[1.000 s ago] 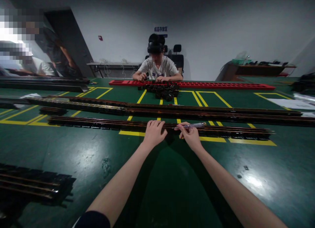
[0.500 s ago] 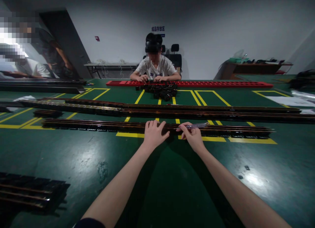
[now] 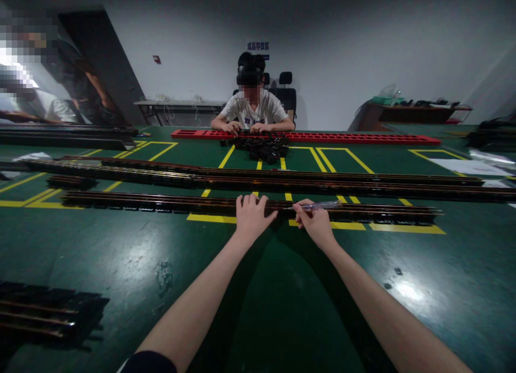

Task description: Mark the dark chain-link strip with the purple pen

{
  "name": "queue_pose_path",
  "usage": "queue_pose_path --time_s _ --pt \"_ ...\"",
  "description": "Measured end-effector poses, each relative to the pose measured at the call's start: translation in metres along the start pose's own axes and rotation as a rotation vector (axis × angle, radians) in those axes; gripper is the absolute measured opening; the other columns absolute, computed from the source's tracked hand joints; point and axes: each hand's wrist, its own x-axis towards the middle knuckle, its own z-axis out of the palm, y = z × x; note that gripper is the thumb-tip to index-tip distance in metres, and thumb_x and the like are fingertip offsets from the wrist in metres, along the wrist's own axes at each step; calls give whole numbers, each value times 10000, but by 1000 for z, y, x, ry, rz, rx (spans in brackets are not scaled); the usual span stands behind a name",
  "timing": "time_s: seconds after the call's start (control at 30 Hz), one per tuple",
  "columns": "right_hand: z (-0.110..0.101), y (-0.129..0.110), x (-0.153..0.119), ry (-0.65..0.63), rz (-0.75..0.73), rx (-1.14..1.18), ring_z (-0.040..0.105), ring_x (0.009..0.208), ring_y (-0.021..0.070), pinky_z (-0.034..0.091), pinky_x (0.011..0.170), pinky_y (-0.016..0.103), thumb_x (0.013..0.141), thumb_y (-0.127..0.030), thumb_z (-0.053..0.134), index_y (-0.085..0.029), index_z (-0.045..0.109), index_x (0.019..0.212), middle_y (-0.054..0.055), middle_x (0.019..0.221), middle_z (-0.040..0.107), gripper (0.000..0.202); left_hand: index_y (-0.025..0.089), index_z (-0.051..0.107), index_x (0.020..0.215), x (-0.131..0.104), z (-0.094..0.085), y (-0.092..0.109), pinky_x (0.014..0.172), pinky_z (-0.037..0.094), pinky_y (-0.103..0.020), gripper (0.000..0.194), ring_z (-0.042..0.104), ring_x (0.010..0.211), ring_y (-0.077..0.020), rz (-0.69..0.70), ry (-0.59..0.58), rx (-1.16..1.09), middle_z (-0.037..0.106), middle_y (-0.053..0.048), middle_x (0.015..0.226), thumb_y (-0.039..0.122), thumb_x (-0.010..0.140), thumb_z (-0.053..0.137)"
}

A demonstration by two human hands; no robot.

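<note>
A long black strip with copper-coloured rails lies crosswise on the green table in front of me. My left hand rests on its near side, fingers spread and thumb apart. Just to the right, my right hand pinches a slim screwdriver with a clear handle. The handle points right; its thin shaft points left, its tip over the strip between my hands. I cannot tell whether the tip touches the strip.
Behind lie more long railed strips. Across the table a person in a white shirt handles black parts beside a red slotted frame. Another railed piece is at the near left. Yellow tape marks the tabletop.
The view has shifted slightly. My left hand stays on the strip, and my right hand keeps its pinch on the screwdriver with hardly any movement.
</note>
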Motion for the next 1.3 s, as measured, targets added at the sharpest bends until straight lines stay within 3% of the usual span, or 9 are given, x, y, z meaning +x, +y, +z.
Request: queue_pose_path --time_s 0.3,0.6,0.9,1.3 --pt "-3 4 1 -27 17 -39 556 395 133 463 425 249 787 -694 491 -203 563 651 10 527 613 515 205 635 1074 -2 2 0 1022 363 -538 425 564 1070 -316 -7 -1 -23 651 -125 1098 544 836 539" --pt "-3 2 0 4 27 40 566 423 131 462 429 241 807 -618 540 -194 571 652 26 558 633 452 189 619 1128 -2 5 2 1051 342 -540 388 546 1116 -307 28 10 -20 632 -130 1158 459 893 469" --pt "1 4 3 -29 29 61 542 382 118 442 401 231 769 -658 552 -187 572 651 24 543 628 487 198 601 1183 -3 2 4 1057 334 -535 340 547 1120 -283 81 4 -24 645 -103 1155 316 913 433" --pt "-1 2 -1 108 89 119 526 393 105 428 379 205 792 -526 598 -180 570 624 10 501 603 386 203 603 1177 -3 7 0 1058 333 -513 335 567 1085 -263 96 9 -47 655 -90 1134 317 923 417"
